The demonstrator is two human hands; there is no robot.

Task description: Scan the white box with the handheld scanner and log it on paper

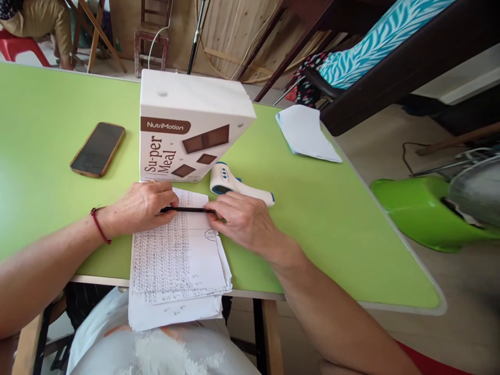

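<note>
A slim black pen lies level between my two hands, each gripping one end. My left hand, with a red cord at the wrist, is closed on its left end; the fingers of my right hand pinch the right end. Beneath them is a stack of white papers covered in dense handwriting, its near edge hanging past the table edge. Just beyond my right hand rests a white and blue infrared thermometer. A white box marked "NutriMotion Super Meal" stands behind the papers.
On the green table, a dark phone lies left of the box, and folded white paper lies at the far right. Past the right edge is a green plastic stool. A seated person is partly visible at the far left.
</note>
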